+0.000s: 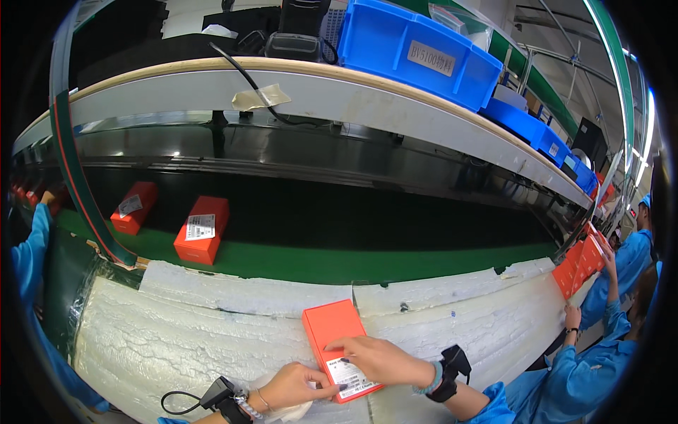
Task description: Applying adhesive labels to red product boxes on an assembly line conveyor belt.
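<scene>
In front of me a red box lies on the pale covered work surface, set at a slight tilt. A white printed label sits on its near end. Against the box's lower left edge my left hand is closed, a fingertip reaching onto the label. Something whitish shows beneath this hand, too hidden to name. Over the box from the right comes my right hand; its fingers are apart, resting on the box top and the label's upper edge. Each wrist wears a dark strapped device, with bracelets beside it.
Beyond the work surface runs a green conveyor belt carrying two labelled red boxes. Above it spans a shelf with blue bins. A green post rises at left. Co-workers in blue are at both sides; the right one handles red boxes.
</scene>
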`<state>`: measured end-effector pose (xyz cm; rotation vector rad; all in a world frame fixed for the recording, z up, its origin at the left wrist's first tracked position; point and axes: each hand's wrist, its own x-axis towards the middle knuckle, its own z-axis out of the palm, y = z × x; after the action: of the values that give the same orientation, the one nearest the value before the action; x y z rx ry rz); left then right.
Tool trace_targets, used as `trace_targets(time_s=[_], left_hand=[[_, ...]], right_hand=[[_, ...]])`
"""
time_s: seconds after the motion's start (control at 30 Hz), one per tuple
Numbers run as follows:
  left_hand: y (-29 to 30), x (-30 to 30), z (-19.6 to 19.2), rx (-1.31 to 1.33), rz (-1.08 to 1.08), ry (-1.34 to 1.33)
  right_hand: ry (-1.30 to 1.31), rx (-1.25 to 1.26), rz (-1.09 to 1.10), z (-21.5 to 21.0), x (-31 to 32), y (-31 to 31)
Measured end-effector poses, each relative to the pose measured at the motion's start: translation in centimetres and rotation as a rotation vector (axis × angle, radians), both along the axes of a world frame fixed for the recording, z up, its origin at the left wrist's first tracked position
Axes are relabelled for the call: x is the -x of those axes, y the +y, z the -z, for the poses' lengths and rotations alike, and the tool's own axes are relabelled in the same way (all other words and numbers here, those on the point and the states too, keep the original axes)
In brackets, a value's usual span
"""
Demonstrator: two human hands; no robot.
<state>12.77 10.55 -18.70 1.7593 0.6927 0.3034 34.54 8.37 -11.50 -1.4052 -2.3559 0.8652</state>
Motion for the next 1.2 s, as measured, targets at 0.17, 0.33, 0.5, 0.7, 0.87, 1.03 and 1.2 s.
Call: trace_targets(time_s=[0.17, 0.33, 0.5, 0.7, 0.87, 1.03, 1.2], left_hand=[[0.1, 0.2, -0.4, -0.059, -0.359, -0.254], [1.3, 0.7, 0.8, -0.112, -0.621, -0.388], [1.1, 0.7, 1.1, -0.11, -0.594, -0.329], [1.4, 0.5, 2.2, -0.221, -0.498, -0.231], [1.4, 0.4, 2.7, -0.141, -0.408, -0.099], [1.4, -1.3, 4.8, -0.497, -0.56, -0.208], [1.4, -0.1, 4.4, -0.739, -0.442, -0.24]], right_hand=[[-0.565, -0.597, 0.2, -0.3, 4.3, -3.2], [-0.356, -0.559, -0.04, 2.6, 4.0, -1.4], [-0.353, -0.465, 0.082, 3.0, -3.0, -1.9], [-0.632, -0.512, 0.6, 4.5, -17.8, -4.4], [-0.298, -0.517, 0.609, 6.1, -16.0, -3.4], [-0.144, -0.515, 0.445, 8.9, -10.0, -3.9], [-0.262, -0.495, 0.414, 9.5, -9.8, -3.8]])
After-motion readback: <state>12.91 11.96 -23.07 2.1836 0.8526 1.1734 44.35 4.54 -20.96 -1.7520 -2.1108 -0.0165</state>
